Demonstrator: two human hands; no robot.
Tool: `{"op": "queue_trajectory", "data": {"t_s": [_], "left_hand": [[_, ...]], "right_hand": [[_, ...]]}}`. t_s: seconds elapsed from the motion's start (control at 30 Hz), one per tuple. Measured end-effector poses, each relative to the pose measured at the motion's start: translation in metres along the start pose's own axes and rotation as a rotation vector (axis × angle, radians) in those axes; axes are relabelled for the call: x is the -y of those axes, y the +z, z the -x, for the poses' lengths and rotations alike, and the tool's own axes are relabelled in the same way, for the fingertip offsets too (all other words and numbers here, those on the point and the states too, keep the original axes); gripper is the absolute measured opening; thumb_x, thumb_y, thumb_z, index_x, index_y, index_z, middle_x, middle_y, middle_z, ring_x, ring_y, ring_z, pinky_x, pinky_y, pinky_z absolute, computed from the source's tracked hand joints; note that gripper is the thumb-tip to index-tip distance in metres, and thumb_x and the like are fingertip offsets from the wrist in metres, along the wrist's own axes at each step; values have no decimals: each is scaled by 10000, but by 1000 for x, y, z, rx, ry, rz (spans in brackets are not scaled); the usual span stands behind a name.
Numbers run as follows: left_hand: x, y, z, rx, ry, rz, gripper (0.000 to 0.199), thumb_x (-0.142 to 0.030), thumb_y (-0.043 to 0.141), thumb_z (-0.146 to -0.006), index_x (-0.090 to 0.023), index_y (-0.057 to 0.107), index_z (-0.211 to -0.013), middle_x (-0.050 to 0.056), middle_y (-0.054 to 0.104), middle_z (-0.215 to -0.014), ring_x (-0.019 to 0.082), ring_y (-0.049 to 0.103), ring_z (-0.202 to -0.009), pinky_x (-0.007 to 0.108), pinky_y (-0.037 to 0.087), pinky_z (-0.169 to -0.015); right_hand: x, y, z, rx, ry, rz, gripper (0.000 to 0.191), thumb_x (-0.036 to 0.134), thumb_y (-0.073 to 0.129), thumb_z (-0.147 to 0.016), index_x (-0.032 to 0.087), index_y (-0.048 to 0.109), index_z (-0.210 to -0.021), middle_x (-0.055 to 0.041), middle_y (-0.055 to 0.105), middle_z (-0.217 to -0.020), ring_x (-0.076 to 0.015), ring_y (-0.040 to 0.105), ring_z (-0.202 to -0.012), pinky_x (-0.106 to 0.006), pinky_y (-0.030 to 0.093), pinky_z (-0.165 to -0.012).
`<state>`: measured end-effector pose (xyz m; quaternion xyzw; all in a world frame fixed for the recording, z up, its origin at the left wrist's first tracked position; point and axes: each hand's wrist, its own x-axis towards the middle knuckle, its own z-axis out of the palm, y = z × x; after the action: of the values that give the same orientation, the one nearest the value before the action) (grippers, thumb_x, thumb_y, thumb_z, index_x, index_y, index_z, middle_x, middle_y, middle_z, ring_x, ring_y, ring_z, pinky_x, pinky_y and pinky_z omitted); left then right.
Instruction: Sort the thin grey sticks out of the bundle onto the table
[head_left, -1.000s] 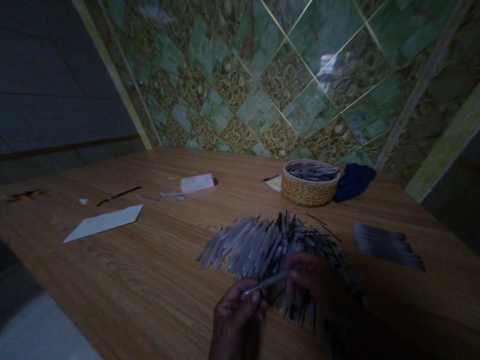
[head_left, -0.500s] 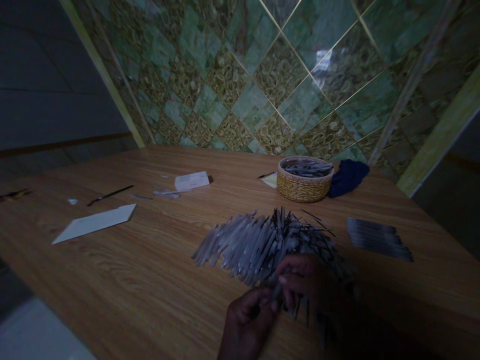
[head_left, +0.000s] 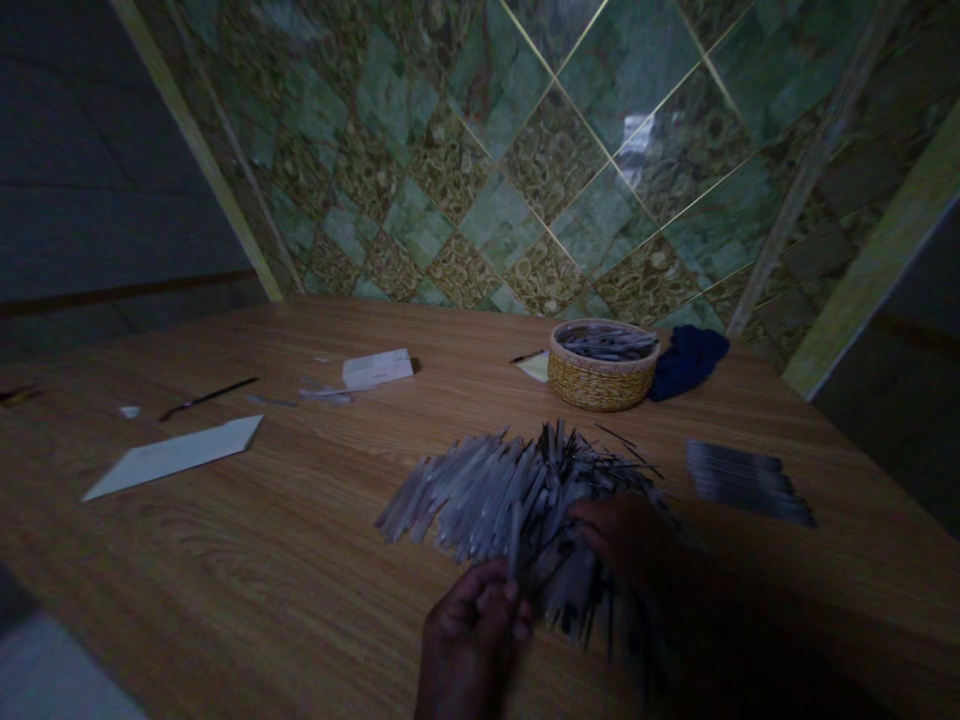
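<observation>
My left hand (head_left: 476, 610) is closed, pinching a thin pale strip (head_left: 515, 535) that stands nearly upright between thumb and fingers; it looks like a narrow translucent sleeve. Just to the right, my right hand (head_left: 619, 530) reaches over the heap of dark thin sticks (head_left: 559, 450). Its fingertips are in deep shadow, so whether they grip a stick does not show. A fanned pile of similar pale strips (head_left: 465, 490) lies beyond my left hand. More strips and dark sticks spread beneath both hands.
A round woven basket (head_left: 604, 385) full of similar strips stands behind the pile, beside a dark blue cloth (head_left: 688, 360). At right lies a neat row of dark strips (head_left: 746, 480). Leftward are a white box (head_left: 377, 368), a pale flat card (head_left: 176, 457) and a dark slim stick (head_left: 210, 398).
My hands were together over the pile and have moved apart. The left drew slightly left, with the strip now upright in it; the right moved onto the dark sticks. The view shifted slightly.
</observation>
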<state>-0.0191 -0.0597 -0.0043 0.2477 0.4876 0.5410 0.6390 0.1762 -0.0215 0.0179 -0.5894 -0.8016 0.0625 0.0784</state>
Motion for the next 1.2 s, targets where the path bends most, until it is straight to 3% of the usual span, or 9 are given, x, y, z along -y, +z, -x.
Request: {"op": "queue_trajectory", "data": {"t_s": [0.23, 0.47, 0.63, 0.9, 1.2], "left_hand": [[4, -3, -4, 7, 1, -29, 321, -318, 826, -478, -150, 652, -690, -16, 615, -480, 120, 577, -466, 209, 440, -470], [9, -9, -8, 85, 10, -113, 326, -378, 807, -522, -143, 662, -696, 2, 637, -488, 89, 529, -431, 172, 390, -445], [12, -11, -9, 135, 5, -128, 359, -419, 810, -519, -146, 659, -696, -2, 632, -485, 89, 524, -433, 171, 373, -447], [10, -9, -6, 137, 12, -163, 351, -419, 813, -512, -143, 679, -682, 7, 637, -494, 97, 531, -447, 187, 385, -469], [5, -6, -1, 143, 30, -245, 281, -387, 795, -555, -145, 677, -637, -23, 594, -456, 59, 466, -397, 158, 335, -426]], "right_hand": [[8, 15, -2, 50, -57, 167, 222, 182, 395, -855, 201, 615, -881, -73, 704, -706, -190, 658, -626, -230, 320, -491], [3, 15, -4, 71, -51, 226, 247, 173, 429, -813, 202, 605, -984, -82, 715, -720, -222, 674, -641, -241, 369, -497], [-1, 13, -5, 63, -43, 267, 209, 166, 435, -810, 198, 617, -906, -81, 707, -689, -235, 678, -625, -246, 370, -484], [1, 18, -6, 1, -82, 304, 215, 90, 462, -764, 182, 595, -905, -81, 694, -665, -213, 661, -600, -246, 328, -475], [-4, 19, -4, -178, -230, 234, 142, 155, 446, -838, 178, 578, -886, -11, 655, -647, -147, 602, -572, -265, 259, -494]]}}
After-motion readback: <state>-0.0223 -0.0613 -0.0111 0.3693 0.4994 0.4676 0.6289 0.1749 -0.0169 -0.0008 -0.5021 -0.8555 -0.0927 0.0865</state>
